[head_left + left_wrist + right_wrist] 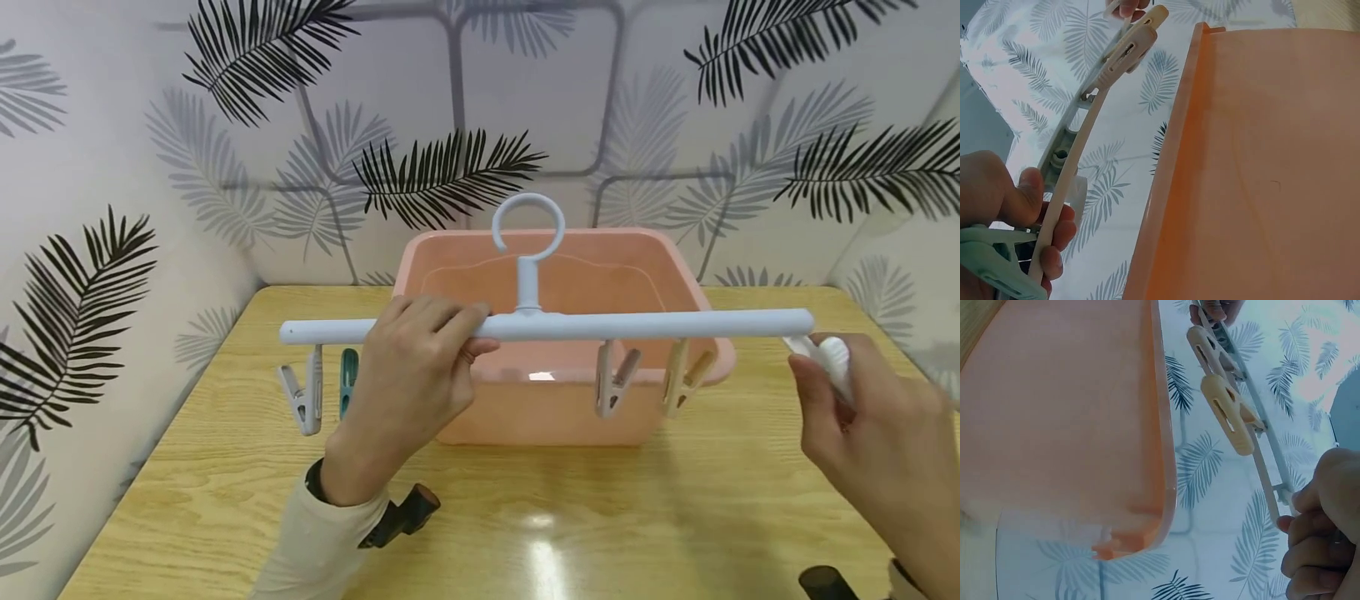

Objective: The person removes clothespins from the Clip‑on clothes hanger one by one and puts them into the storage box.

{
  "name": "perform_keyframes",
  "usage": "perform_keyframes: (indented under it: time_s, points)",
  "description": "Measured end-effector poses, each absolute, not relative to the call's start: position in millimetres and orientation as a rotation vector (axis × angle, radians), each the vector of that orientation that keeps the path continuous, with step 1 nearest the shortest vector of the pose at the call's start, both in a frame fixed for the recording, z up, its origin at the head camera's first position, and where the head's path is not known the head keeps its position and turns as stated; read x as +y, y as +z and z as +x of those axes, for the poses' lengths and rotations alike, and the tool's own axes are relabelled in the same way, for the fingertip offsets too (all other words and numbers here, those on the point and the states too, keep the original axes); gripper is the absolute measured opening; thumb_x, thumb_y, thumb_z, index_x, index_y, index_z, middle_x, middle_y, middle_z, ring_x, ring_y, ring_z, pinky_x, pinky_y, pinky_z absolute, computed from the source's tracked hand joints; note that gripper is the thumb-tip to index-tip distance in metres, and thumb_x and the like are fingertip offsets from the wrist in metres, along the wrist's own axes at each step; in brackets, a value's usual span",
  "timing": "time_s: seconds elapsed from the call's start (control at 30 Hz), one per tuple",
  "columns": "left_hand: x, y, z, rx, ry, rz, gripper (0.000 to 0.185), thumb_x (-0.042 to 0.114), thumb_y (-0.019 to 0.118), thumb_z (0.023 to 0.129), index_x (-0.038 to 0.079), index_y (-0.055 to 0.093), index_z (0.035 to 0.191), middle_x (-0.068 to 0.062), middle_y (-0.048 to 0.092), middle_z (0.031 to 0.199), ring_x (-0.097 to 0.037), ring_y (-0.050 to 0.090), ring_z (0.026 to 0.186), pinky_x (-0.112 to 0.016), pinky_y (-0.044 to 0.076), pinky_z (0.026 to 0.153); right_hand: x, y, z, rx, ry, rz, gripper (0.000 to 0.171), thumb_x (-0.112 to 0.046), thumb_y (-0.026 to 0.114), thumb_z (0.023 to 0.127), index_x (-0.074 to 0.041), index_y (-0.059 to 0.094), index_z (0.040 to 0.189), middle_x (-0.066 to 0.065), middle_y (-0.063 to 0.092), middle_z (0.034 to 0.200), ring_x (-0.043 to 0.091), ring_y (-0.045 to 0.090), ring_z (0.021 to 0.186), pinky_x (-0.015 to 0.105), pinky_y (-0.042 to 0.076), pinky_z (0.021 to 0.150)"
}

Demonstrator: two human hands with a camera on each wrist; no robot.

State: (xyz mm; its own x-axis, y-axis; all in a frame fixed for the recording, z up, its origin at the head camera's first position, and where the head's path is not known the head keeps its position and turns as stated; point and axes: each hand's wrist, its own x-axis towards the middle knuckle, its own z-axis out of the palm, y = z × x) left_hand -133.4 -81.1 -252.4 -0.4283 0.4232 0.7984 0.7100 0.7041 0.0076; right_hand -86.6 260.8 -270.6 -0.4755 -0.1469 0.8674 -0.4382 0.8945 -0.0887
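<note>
A white clip hanger [660, 325] with a round hook is held level in front of a peach plastic basin. My left hand [420, 358] grips its bar left of the hook, fingers wrapped over it. At the bar's right end my right hand [892, 425] holds a white ridged piece [834, 362] between thumb and curled fingers; the palm side is hidden. From the bar hang a pale grey clip [309, 396] at the far left, a green clip [1004, 262] beside the left hand, and a greyish clip [607, 383] and a cream clip [1229, 415] to the right.
The peach basin [540, 417] stands on a wood-grain table [195, 483], behind the hanger. A leaf-patterned covering [540, 100] rises at the back and sides. Dark camera mounts sit at both wrists, the left one [416, 508] above the table.
</note>
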Motion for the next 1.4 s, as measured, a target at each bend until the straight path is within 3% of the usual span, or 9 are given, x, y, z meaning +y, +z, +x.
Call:
perform_keyframes:
  time_s: [0.27, 0.5, 0.73, 1.03, 1.1, 1.3, 1.4]
  points:
    - [-84.2, -249.8, -131.6, -2.032, -0.492, -0.842, 0.016, 0.016, 0.068, 0.089, 0.000, 0.070, 0.093, -0.008, 0.065, 0.080, -0.023, 0.060, 0.071, -0.037, 0.043, 0.065, 261.9, -277.0, -82.2, -2.021, 0.422, 0.456, 0.065, -0.049, 0.042, 0.100, 0.014, 0.059, 0.091, -0.002, 0.039, 0.052, -0.005, 0.029, 0.046, 0.020, 0.025, 0.036]
    - [-87.0, -248.4, -131.9, -2.058, -0.458, -0.844, 0.017, 0.015, 0.071, 0.087, 0.000, 0.070, 0.093, -0.008, 0.066, 0.081, -0.023, 0.061, 0.073, -0.038, 0.046, 0.069, 272.7, -281.4, -82.4, -2.072, 0.500, 0.562, 0.064, -0.049, 0.044, 0.099, 0.012, 0.061, 0.090, 0.001, 0.047, 0.063, -0.007, 0.036, 0.053, 0.011, 0.031, 0.047]
    - [-87.9, -247.3, -131.7, -2.070, -0.443, -0.864, 0.018, 0.017, 0.071, 0.087, 0.001, 0.070, 0.095, -0.007, 0.067, 0.081, -0.022, 0.061, 0.074, -0.037, 0.045, 0.071, 287.7, -278.7, -84.9, -2.139, 0.484, 0.581, 0.066, -0.049, 0.043, 0.098, 0.014, 0.060, 0.093, 0.013, 0.057, 0.061, -0.010, 0.044, 0.055, 0.014, 0.034, 0.042]
    - [-88.2, -245.4, -131.4, -2.080, -0.452, -0.880, 0.017, 0.016, 0.069, 0.089, 0.001, 0.070, 0.096, -0.007, 0.068, 0.083, -0.022, 0.061, 0.077, -0.037, 0.045, 0.071, 296.2, -277.1, -92.8, -2.170, 0.503, 0.574, 0.059, -0.043, 0.046, 0.098, 0.015, 0.060, 0.095, 0.013, 0.060, 0.062, -0.016, 0.047, 0.059, 0.014, 0.036, 0.043]
    - [-88.6, -245.1, -131.6, -2.079, -0.450, -0.885, 0.016, 0.016, 0.068, 0.090, 0.001, 0.070, 0.096, -0.007, 0.068, 0.083, -0.023, 0.061, 0.077, -0.037, 0.044, 0.071, 296.9, -276.4, -94.9, -2.196, 0.503, 0.551, 0.054, -0.039, 0.047, 0.099, 0.014, 0.059, 0.097, 0.014, 0.060, 0.064, -0.017, 0.046, 0.058, 0.013, 0.036, 0.042]
    - [-89.7, -244.4, -132.1, -2.078, -0.439, -0.893, 0.017, 0.018, 0.067, 0.090, 0.002, 0.069, 0.095, -0.006, 0.067, 0.083, -0.022, 0.061, 0.077, -0.036, 0.043, 0.070, 295.5, -276.1, -106.3, -2.278, 0.606, 0.554, 0.026, -0.013, 0.054, 0.099, 0.013, 0.057, 0.103, -0.005, 0.051, 0.074, -0.010, 0.040, 0.059, 0.010, 0.034, 0.047]
    - [-90.4, -244.2, -131.8, -2.079, -0.441, -0.894, 0.017, 0.018, 0.068, 0.090, 0.002, 0.069, 0.095, -0.005, 0.067, 0.082, -0.022, 0.061, 0.077, -0.036, 0.042, 0.070, 293.7, -277.7, -113.3, -2.297, 0.631, 0.581, 0.019, -0.005, 0.053, 0.098, 0.012, 0.056, 0.105, -0.004, 0.051, 0.077, -0.009, 0.040, 0.062, 0.012, 0.033, 0.047]
